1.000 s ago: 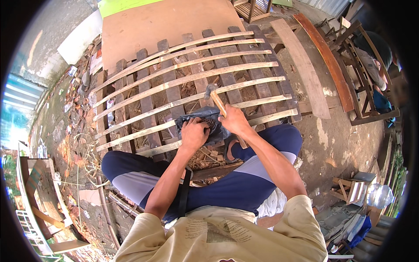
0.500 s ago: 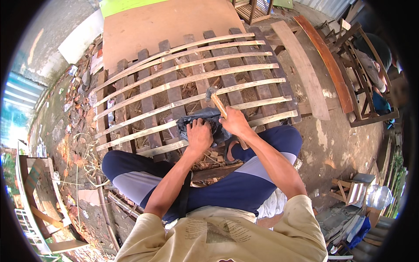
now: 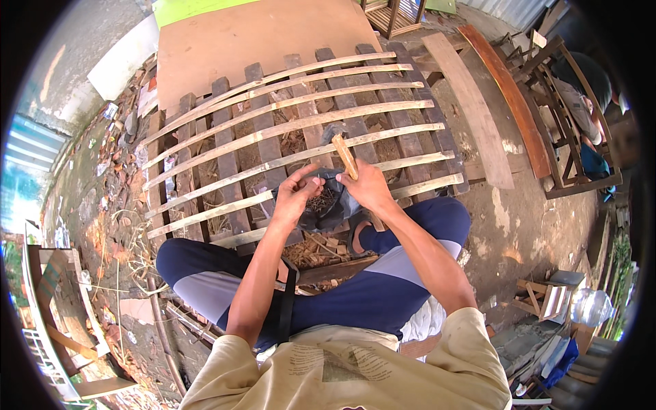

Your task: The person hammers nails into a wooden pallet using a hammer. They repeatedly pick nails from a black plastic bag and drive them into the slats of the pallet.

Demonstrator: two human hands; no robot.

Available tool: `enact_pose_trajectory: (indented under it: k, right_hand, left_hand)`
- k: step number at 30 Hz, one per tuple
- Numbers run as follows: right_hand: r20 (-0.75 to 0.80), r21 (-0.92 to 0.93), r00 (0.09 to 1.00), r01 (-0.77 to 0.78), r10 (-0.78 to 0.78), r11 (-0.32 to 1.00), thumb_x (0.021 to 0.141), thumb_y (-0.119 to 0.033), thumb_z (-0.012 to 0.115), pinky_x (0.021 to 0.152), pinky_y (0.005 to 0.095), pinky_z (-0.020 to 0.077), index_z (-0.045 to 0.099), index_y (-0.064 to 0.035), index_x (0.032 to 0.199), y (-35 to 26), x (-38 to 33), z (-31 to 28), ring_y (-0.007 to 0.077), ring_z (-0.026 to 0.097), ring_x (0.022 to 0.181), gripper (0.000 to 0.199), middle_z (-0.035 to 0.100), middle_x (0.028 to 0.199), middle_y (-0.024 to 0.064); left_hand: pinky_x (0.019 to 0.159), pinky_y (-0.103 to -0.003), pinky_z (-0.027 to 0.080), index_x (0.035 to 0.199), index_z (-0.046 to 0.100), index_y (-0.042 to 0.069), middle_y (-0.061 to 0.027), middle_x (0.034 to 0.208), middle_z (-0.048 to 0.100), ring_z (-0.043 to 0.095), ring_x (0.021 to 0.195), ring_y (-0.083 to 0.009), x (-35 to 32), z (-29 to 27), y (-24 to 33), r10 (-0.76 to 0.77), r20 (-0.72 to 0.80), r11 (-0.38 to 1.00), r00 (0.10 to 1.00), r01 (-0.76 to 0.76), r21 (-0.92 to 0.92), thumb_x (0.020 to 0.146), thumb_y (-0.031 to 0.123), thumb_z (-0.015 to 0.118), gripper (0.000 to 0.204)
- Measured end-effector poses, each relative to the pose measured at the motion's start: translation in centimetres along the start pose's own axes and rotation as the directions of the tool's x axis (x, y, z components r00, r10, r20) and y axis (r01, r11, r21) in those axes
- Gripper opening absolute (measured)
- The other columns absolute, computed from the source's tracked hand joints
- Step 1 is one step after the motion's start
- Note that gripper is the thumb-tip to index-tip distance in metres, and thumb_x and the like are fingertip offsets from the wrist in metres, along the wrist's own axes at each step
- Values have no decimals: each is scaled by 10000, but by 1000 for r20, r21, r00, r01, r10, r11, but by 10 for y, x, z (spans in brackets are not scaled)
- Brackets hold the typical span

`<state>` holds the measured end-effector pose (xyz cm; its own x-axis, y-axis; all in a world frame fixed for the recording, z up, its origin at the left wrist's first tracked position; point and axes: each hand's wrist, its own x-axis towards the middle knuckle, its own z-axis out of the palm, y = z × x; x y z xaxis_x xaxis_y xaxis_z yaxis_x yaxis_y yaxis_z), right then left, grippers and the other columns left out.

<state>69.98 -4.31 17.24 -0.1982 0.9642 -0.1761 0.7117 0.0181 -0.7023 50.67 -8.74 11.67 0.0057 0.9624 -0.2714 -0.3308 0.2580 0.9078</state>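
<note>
A black plastic bag (image 3: 324, 217) lies open over the near slats in front of me, with thin brown nails (image 3: 320, 200) heaped inside. Just above the bag's left rim is my left hand (image 3: 294, 197), its thumb and fingertips pinched together on a tiny, thin nail-like piece. My right hand (image 3: 367, 187) is wrapped round the wooden handle of a hammer (image 3: 344, 154) and rests by the bag's right side. The hammer's dark head points away from me, over the slats. Pale wooden slats (image 3: 294, 133) run crosswise over dark planks (image 3: 227, 160).
A brown board (image 3: 266, 34) lies beyond the slats. Two long planks, one grey-brown (image 3: 471, 109) and one reddish (image 3: 509, 102), lie to the right. Farther right is a wooden frame (image 3: 581, 184) near another person (image 3: 581, 102). Wood chips (image 3: 318, 251) lie between my legs.
My left hand has come up out of the black bag with its fingertips pinched, leaving the nails in view. The right hand still holds the hammer, its handle turned slightly.
</note>
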Motion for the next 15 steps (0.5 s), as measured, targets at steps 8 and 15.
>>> enact_pose_trajectory:
  k: [8, 15]
  right_hand:
    - [-23, 274, 995, 101, -99, 956, 857, -201, 794, 649, 333, 536, 627, -11, 917, -11, 0, -3, 189, 665, 684, 260, 673, 766, 98]
    - [94, 447, 994, 2, -48, 895, 883, -116, 759, 625, 286, 535, 607, -15, 922, -17, 3, 6, 107, 652, 672, 187, 681, 811, 53]
  left_hand:
    - [858, -316, 581, 1124, 660, 12, -107, 1073, 713, 698, 969, -190, -2, 6, 18, -30, 10, 972, 1000, 31, -234, 980, 120, 663, 180]
    - [771, -262, 554, 1078, 691, 26, -50, 958, 726, 691, 917, -109, -1, 7, 8, 33, -52, 993, 998, -38, -110, 948, 186, 725, 209]
